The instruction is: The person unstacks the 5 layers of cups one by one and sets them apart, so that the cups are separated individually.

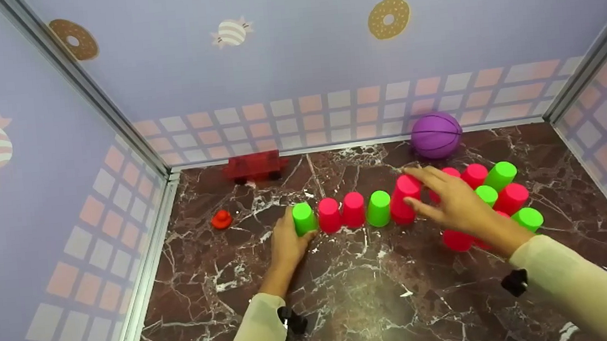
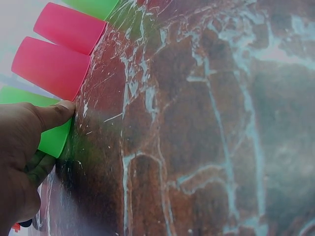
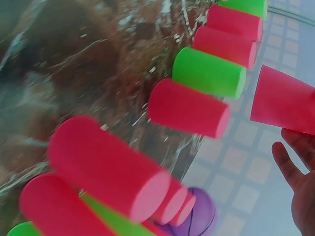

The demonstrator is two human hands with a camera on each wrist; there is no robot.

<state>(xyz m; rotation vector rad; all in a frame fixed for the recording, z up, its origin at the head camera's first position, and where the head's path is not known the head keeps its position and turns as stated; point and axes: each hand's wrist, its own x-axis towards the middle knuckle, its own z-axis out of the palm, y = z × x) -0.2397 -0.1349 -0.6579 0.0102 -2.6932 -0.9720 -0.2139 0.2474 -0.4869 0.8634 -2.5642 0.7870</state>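
Note:
My left hand (image 1: pixel 286 244) grips the green cup (image 1: pixel 304 219) at the left end of a row of upside-down cups. In the left wrist view its thumb lies along that green cup (image 2: pixel 56 140) near the rim. To the right in the row stand two pink cups (image 1: pixel 329 215), a green cup (image 1: pixel 379 208) and another pink cup (image 1: pixel 402 215). My right hand (image 1: pixel 457 201) holds a pink cup (image 1: pixel 408 184) between thumb and fingers, overlapping the row's last cup in the head view. The right wrist view shows this held cup (image 3: pixel 283 101) raised beside the row.
Several pink and green cups (image 1: pixel 512 199) stand in a cluster under and beyond my right forearm. A purple ball (image 1: pixel 436 136) and a translucent red block-shaped object (image 1: pixel 254 166) lie by the back wall. A small red-orange object (image 1: pixel 221 219) sits left of the row.

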